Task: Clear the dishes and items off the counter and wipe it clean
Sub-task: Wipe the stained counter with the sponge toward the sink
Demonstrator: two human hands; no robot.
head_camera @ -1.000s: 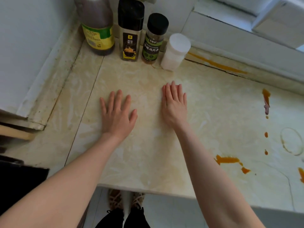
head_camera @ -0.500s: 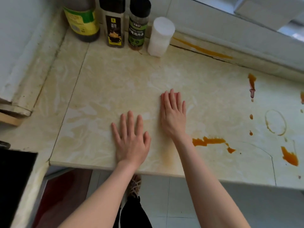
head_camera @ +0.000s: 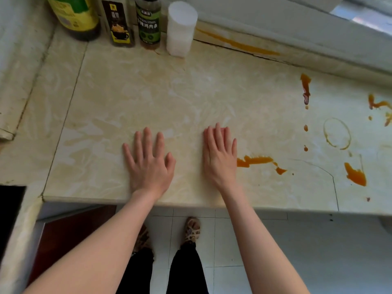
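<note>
My left hand (head_camera: 149, 164) and my right hand (head_camera: 219, 157) lie flat, palms down, on the beige marble counter (head_camera: 131, 98) near its front edge, holding nothing. Orange sauce smears (head_camera: 257, 161) lie just right of my right hand. More orange blobs (head_camera: 355, 176) and a streak (head_camera: 305, 88) mark the counter's right part, beside a brown ring stain (head_camera: 337, 133). At the back left stand a large dark bottle (head_camera: 75, 18), two seasoning jars (head_camera: 117, 22) (head_camera: 148, 23) and a white plastic container (head_camera: 180, 30).
An orange line (head_camera: 237, 44) runs along the back ledge under the window sill (head_camera: 297, 28). A raised wall ledge (head_camera: 19, 66) borders the counter's left side. A black surface (head_camera: 10, 213) sits at lower left. Below the counter edge are tiled floor and my feet (head_camera: 192, 231).
My hands have slid back along the counter toward its front edge, and the view has shifted right and down, showing more stains and the floor.
</note>
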